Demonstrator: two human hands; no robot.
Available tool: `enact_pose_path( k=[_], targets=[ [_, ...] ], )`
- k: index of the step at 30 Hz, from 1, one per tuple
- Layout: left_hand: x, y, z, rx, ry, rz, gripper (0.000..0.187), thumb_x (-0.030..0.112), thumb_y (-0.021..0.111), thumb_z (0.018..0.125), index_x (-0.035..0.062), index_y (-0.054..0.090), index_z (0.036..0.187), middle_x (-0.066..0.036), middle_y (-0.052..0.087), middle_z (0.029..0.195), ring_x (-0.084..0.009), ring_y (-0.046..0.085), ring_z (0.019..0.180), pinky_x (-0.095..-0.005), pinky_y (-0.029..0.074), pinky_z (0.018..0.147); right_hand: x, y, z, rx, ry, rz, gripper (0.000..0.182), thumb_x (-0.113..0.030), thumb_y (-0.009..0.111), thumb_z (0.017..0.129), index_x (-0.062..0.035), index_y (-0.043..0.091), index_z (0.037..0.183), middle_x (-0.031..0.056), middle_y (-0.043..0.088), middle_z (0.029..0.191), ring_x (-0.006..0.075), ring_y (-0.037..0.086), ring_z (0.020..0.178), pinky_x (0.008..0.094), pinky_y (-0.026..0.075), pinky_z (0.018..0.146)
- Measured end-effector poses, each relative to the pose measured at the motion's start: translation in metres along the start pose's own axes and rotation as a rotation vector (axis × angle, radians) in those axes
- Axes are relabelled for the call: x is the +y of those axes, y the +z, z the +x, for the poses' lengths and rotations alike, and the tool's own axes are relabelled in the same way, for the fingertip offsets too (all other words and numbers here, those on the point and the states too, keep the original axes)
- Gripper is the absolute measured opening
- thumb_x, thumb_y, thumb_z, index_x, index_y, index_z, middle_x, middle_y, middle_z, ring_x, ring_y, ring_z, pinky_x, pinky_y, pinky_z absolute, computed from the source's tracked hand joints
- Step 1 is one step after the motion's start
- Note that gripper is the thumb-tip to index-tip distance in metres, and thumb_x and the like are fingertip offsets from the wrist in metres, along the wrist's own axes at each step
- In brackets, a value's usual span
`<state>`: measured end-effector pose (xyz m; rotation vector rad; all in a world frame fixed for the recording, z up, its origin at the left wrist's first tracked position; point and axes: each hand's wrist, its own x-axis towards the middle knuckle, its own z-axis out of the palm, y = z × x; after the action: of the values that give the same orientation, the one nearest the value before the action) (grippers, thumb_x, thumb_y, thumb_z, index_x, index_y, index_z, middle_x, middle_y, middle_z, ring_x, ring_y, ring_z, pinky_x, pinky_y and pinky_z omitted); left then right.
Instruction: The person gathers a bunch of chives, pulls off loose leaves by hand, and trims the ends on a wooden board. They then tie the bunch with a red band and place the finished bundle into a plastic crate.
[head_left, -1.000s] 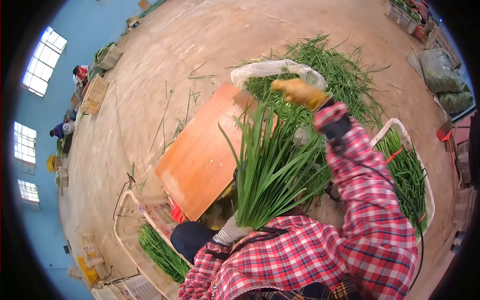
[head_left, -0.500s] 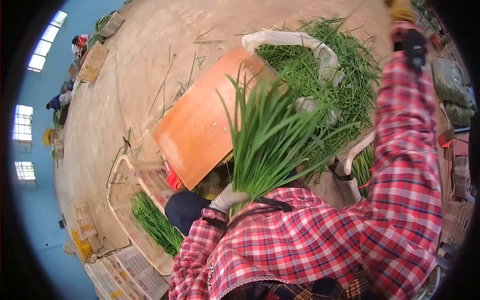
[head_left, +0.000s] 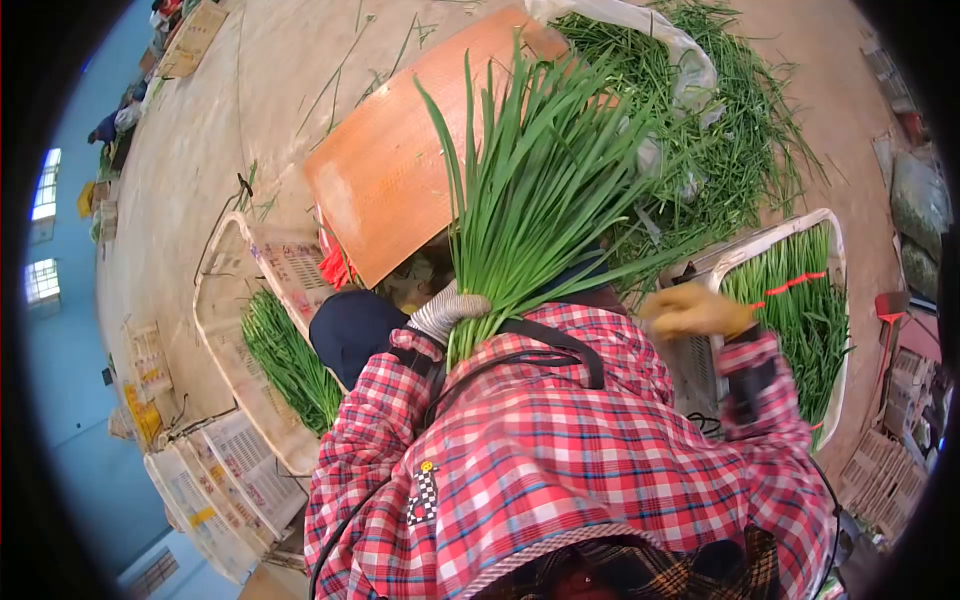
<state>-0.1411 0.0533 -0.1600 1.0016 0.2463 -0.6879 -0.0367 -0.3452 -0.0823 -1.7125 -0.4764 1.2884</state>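
Note:
My left hand (head_left: 450, 313), in a grey striped glove, is closed round the lower stems of a large bunch of green chives (head_left: 540, 200). The leaves fan out upward over the edge of an orange-brown board (head_left: 395, 160). My right hand (head_left: 695, 310), in a yellow glove, is apart from the bunch, beside the rim of the right crate (head_left: 718, 268). Motion smears its fingers. Chives tied with red bands (head_left: 790, 300) fill that crate.
A heap of loose green leaves (head_left: 750, 130) with a white plastic bag (head_left: 690, 65) lies beyond the board. The left crate (head_left: 215, 340) holds more chives (head_left: 290, 355). Stacked crates (head_left: 225, 480) stand at lower left. A red-headed tool (head_left: 890, 305) is at far right.
My right hand has come down from high at the upper right to beside the right crate. My left hand still holds the chives. The view has shifted, showing more of the right crate.

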Motion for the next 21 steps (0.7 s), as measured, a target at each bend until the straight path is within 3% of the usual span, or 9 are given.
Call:
enact_pose_path(
  k=[3, 5, 8, 9, 11, 13, 17, 19, 21],
  targets=[
    [0.004, 0.001, 0.0, -0.02, -0.001, 0.022, 0.068, 0.032, 0.078, 0.071, 0.0016, 0.052, 0.126, -0.009, 0.062, 0.115, -0.0214, 0.059, 0.104, -0.0357, 0.046, 0.092, 0.017, 0.044, 0.048, 0.219, -0.051, 0.335, 0.049, -0.024, 0.076, 0.077, 0.001, 0.054, 0.113, -0.0008, 0.054, 0.073, 0.009, 0.048, 0.065, 0.0242, 0.041, 0.059],
    [0.02, 0.018, -0.005, -0.048, 0.013, 0.027, 0.072, 0.027, 0.079, 0.07, 0.0022, 0.048, 0.13, -0.008, 0.059, 0.12, -0.021, 0.056, 0.11, -0.0353, 0.042, 0.097, -0.009, 0.053, 0.052, 0.356, -0.042, 0.131, 0.059, -0.026, 0.077, 0.076, 0.0004, 0.051, 0.121, -0.0018, 0.051, 0.072, 0.0078, 0.045, 0.063, 0.0238, 0.04, 0.058],
    [0.044, 0.045, 0.001, -0.129, 0.163, 0.157, 0.078, 0.017, 0.077, 0.071, 0.0025, 0.039, 0.138, -0.007, 0.052, 0.129, -0.0198, 0.049, 0.119, -0.0335, 0.035, 0.104, -0.037, 0.056, 0.05, 0.233, -0.128, 0.249, 0.08, -0.029, 0.078, 0.074, -0.0009, 0.038, 0.137, 0.0085, 0.062, 0.095, 0.0164, 0.057, 0.083, 0.03, 0.047, 0.074],
    [0.052, 0.057, 0.001, -0.098, 0.127, 0.268, 0.081, 0.013, 0.075, 0.071, 0.0013, 0.034, 0.14, -0.005, 0.049, 0.132, -0.0183, 0.049, 0.118, -0.0323, 0.036, 0.103, -0.04, 0.057, 0.055, 0.252, -0.312, 0.119, 0.078, -0.027, 0.077, 0.075, -0.0016, 0.036, 0.138, 0.013, 0.06, 0.114, 0.0203, 0.055, 0.104, 0.032, 0.044, 0.09],
    [0.06, 0.087, 0.001, -0.019, 0.389, 0.631, 0.081, 0.012, 0.073, 0.073, 0.0012, 0.032, 0.141, -0.007, 0.055, 0.126, -0.0182, 0.05, 0.116, -0.0319, 0.038, 0.101, -0.029, 0.064, 0.062, 0.071, -0.376, 0.488, 0.08, -0.027, 0.077, 0.077, -0.0029, 0.034, 0.139, 0.0123, 0.053, 0.126, 0.0206, 0.047, 0.117, 0.0322, 0.037, 0.099],
    [0.077, 0.116, -0.009, 0.072, 0.243, 1.172, 0.081, 0.014, 0.07, 0.074, 0.0055, 0.027, 0.143, -0.019, 0.061, 0.114, -0.0284, 0.063, 0.103, -0.0342, 0.051, 0.086, -0.024, 0.08, 0.076, 0.252, -0.558, 0.935, 0.077, -0.03, 0.074, 0.08, -0.0052, 0.034, 0.141, 0.0118, 0.045, 0.137, 0.0246, 0.048, 0.122, 0.0402, 0.038, 0.103],
    [0.051, 0.131, -0.009, 0.069, 0.232, 1.188, 0.075, 0.028, 0.07, 0.074, 0.0096, 0.033, 0.137, -0.023, 0.063, 0.1, -0.0407, 0.062, 0.091, -0.0444, 0.052, 0.076, -0.063, 0.063, 0.058, 0.29, -0.663, 1.157, 0.066, -0.029, 0.064, 0.088, -0.0061, 0.032, 0.142, 0.0162, 0.039, 0.142, 0.0336, 0.045, 0.126, 0.0502, 0.039, 0.104],
    [0.048, 0.127, -0.013, 0.139, 0.215, 1.193, 0.082, 0.033, 0.074, 0.07, 0.0103, 0.033, 0.137, -0.023, 0.061, 0.106, -0.0395, 0.061, 0.096, -0.0443, 0.051, 0.079, -0.064, 0.057, 0.07, 0.176, -0.926, 1.166, 0.061, -0.024, 0.061, 0.09, -0.0074, 0.032, 0.142, 0.0182, 0.04, 0.141, 0.0361, 0.046, 0.124, 0.0514, 0.041, 0.104],
    [0.061, 0.128, -0.023, 0.165, 0.205, 1.233, 0.087, 0.036, 0.076, 0.068, 0.011, 0.032, 0.138, -0.023, 0.059, 0.11, -0.0386, 0.06, 0.101, -0.0443, 0.05, 0.082, -0.081, 0.062, 0.071, 0.271, -0.884, 1.241, 0.062, -0.018, 0.062, 0.089, -0.0075, 0.032, 0.142, 0.0168, 0.045, 0.137, 0.0323, 0.05, 0.12, 0.0482, 0.042, 0.103]
  ],
)
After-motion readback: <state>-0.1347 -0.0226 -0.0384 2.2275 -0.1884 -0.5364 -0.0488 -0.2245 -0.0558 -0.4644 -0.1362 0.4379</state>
